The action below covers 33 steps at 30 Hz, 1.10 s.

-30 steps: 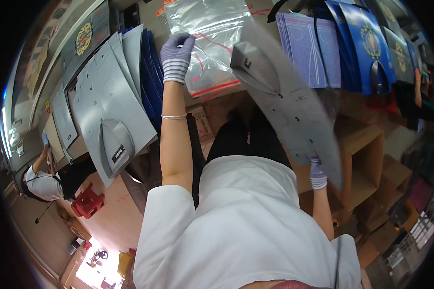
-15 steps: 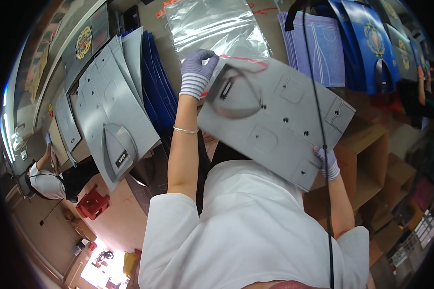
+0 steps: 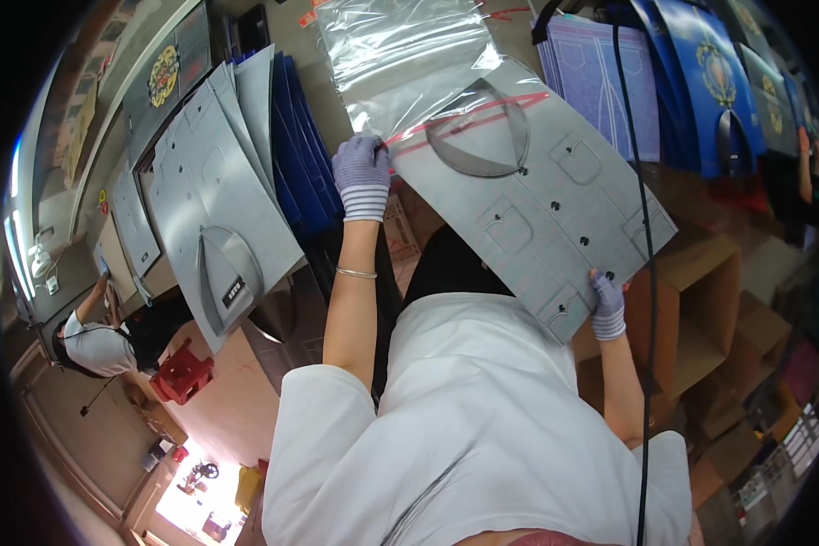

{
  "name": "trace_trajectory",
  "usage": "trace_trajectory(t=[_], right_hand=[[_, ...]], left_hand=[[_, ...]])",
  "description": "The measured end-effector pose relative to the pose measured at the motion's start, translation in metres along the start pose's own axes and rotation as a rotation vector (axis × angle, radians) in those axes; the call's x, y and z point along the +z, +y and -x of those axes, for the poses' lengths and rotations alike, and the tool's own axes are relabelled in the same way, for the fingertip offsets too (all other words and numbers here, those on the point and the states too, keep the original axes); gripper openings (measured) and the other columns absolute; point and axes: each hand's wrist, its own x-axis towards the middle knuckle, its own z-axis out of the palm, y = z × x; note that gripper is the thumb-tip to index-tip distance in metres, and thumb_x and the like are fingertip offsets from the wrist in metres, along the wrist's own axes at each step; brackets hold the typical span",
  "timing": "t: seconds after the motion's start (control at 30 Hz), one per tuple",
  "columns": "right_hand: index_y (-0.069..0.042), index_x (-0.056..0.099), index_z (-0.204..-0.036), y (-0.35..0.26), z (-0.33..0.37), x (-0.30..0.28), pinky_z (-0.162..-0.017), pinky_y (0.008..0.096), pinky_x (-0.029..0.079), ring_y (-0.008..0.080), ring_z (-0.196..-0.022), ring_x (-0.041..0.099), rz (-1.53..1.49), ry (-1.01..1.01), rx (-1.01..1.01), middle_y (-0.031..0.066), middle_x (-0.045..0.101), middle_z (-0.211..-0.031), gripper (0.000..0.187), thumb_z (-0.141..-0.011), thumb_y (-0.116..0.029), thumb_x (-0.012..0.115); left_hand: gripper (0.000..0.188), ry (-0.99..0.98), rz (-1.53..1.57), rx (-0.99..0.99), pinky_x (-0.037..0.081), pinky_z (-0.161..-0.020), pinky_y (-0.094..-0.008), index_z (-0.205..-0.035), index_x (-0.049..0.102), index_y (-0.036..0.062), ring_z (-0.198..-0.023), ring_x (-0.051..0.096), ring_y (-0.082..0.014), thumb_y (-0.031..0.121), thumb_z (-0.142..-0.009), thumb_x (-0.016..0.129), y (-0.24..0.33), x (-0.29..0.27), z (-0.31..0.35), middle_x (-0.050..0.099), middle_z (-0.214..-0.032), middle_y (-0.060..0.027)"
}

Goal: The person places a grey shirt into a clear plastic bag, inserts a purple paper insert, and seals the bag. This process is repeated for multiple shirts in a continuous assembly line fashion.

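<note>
My left hand [image 3: 362, 173], in a purple glove with a striped cuff, is closed on the edge of a clear plastic zip bag [image 3: 400, 64] with a red strip at its mouth. A flat grey folder [image 3: 541, 196], printed like a shirt with collar, buttons and pockets, lies slanted in front of me. Its collar end is under the clear film and red strip, inside the bag's mouth. My right hand [image 3: 608, 305], gloved the same way, grips the folder's near right edge, thumb on top; the other fingers are hidden beneath.
Grey shirt-printed folders [image 3: 214, 209] and dark blue ones [image 3: 305, 155] are stacked at left. Purple-blue [image 3: 601, 82] and bright blue [image 3: 701, 64] printed pieces lie at right. Cardboard boxes [image 3: 701, 309] stand lower right. A black cable [image 3: 644, 273] hangs across the view. Another person [image 3: 100, 341] works far left.
The folder's collar end has moved up and away, from beside the bag to under its film and red strip. My left hand has come nearer, drawing the bag's edge along.
</note>
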Motion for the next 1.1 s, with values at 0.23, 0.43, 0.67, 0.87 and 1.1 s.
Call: trace_trajectory(t=[0.23,0.43,0.67,0.87,1.1], right_hand=[[-0.002,0.048,-0.114,0.013,0.008,0.017,-0.081,0.0350,0.047,0.0197,-0.091,0.055,-0.179,-0.005,0.017,0.0068,0.055,-0.098,0.049,-0.072,-0.019,0.068],[-0.002,0.053,-0.107,0.006,0.018,0.040,-0.076,0.0324,0.048,0.0166,-0.084,0.056,-0.166,0.096,-0.007,0.0038,0.055,-0.088,0.039,-0.074,-0.017,0.067],[-0.001,0.050,-0.111,0.062,-0.020,0.029,-0.077,0.0363,0.051,0.0221,-0.089,0.059,-0.212,0.001,0.148,0.0099,0.059,-0.099,0.040,-0.080,-0.023,0.064],[0.004,0.054,-0.102,0.026,-0.054,0.017,-0.060,0.0352,0.056,0.0264,-0.070,0.065,0.536,-0.674,0.776,0.0163,0.063,-0.083,0.033,-0.081,-0.019,0.063],[-0.002,0.057,-0.111,-0.082,-0.200,0.130,-0.082,0.0303,0.045,0.0262,-0.096,0.060,1.130,-0.230,-0.766,0.0174,0.061,-0.105,0.030,-0.084,-0.015,0.053]], left_hand=[[0.008,0.158,0.055,0.101,0.042,-0.070,-0.0377,-0.080,0.063,0.0074,-0.076,0.055,-0.0275,0.009,-0.072,0.061,0.016,-0.002,0.009,0.060,-0.077,-0.0090],[0.006,0.264,0.129,0.021,0.044,-0.067,-0.0377,-0.079,0.062,0.0044,-0.072,0.057,-0.0286,0.005,-0.073,0.061,0.026,0.000,0.015,0.061,-0.076,-0.0102],[0.013,0.091,0.988,-0.536,0.046,-0.063,-0.0283,-0.081,0.061,-0.0029,-0.071,0.060,-0.0190,0.010,-0.081,0.058,0.052,0.027,0.025,0.063,-0.081,-0.0100],[0.047,-0.285,0.750,-0.996,0.046,-0.074,-0.0280,-0.107,0.057,-0.0069,-0.080,0.059,-0.0198,0.026,-0.075,0.068,-0.020,0.102,0.002,0.063,-0.094,-0.0127],[0.059,-0.251,0.443,-0.944,0.048,-0.068,-0.0312,-0.098,0.058,-0.0116,-0.073,0.061,-0.0224,0.033,-0.065,0.075,-0.013,0.083,-0.011,0.064,-0.083,-0.0184]])
